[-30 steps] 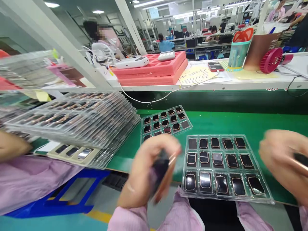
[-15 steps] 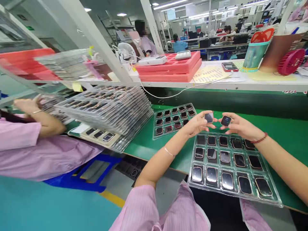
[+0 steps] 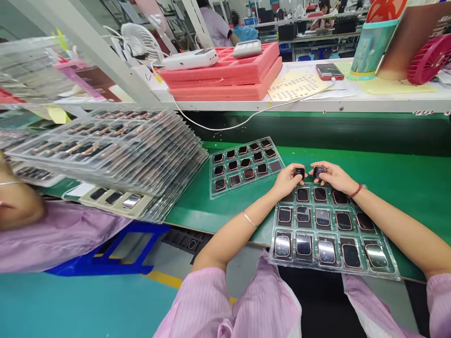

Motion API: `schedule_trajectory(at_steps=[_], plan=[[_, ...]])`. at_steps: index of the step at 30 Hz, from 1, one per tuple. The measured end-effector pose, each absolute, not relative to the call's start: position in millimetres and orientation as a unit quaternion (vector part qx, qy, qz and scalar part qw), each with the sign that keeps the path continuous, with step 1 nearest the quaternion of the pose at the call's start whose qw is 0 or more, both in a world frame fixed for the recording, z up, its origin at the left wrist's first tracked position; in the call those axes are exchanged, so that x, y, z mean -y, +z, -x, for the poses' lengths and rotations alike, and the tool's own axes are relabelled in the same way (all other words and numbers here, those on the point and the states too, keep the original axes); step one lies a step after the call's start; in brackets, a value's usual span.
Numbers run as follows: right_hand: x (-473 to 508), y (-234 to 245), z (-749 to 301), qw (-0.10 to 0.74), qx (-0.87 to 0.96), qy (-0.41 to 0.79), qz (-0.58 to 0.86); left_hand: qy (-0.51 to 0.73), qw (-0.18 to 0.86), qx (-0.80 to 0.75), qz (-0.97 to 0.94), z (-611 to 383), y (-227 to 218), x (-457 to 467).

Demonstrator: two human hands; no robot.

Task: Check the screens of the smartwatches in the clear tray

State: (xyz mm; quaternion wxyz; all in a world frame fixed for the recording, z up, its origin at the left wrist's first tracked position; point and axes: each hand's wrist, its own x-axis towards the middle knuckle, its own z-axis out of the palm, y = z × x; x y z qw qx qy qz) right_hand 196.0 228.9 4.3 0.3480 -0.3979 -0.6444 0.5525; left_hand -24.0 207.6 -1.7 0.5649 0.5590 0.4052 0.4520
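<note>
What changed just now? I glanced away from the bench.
Both hands came down and closer together, to the far edge of the clear tray. The left hand still holds a small dark unit, and the right hand still holds a second dark unit; neither was let go. The tray's pockets and the stack of trays look unchanged.

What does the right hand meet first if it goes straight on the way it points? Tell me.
The right hand would probably meet the small dark device held in the left hand first, though depth is hard to judge from this view.
</note>
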Motion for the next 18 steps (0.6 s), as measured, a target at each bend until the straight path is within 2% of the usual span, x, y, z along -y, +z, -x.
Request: schedule_trajectory(at_steps=[13, 18], plan=[[-228.3, -0.1, -198.5, 0.334, 0.665, 0.542, 0.390, 0.451, 0.563, -0.383, -0.576, 28.0, -10.7, -208.8], [-232.5, -5.2, -201.0, 0.355, 0.650, 0.558, 0.375, 0.433, 0.621, -0.352, -0.551, 31.1, -11.3, -208.1]])
